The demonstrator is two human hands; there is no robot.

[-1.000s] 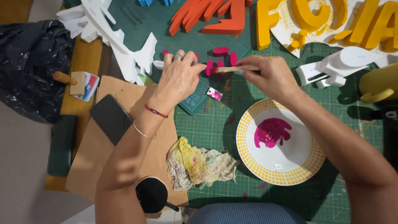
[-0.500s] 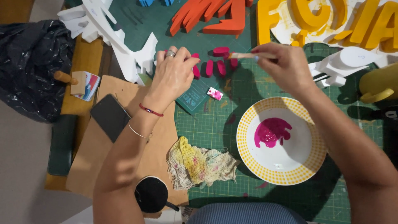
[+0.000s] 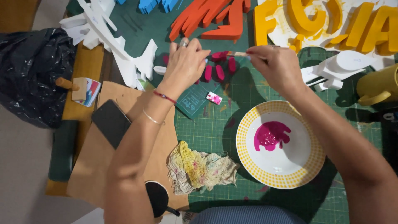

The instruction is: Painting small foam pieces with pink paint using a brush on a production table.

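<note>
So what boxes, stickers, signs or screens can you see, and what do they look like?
Phone: dark blank screen, on brown card, left.
Small box: white with coloured print, left edge.
Small tag: pink and white, on green mat.
Big foam letters: yellow, top right.

The cutting mat (image 3: 215, 128) is dark green with a fine pale grid. On it sits a white plate (image 3: 306, 166) with a rim of small yellow dots and a magenta puddle of paint (image 3: 270, 135) near its middle. The small foam pieces (image 3: 220, 71) are the same magenta, as is the tip of the brush (image 3: 237, 54). Above lie orange foam shapes (image 3: 207, 18), blue ones (image 3: 155, 5), white ones (image 3: 103, 35) and mustard-yellow letters (image 3: 306, 20) (on a white sheet smeared yellow). The rag (image 3: 199, 168) is cream, stained yellow with faint pink. A brown paper sheet (image 3: 99, 166) carries a black phone (image 3: 111, 122). The bag (image 3: 29, 74) is glossy black.
</note>
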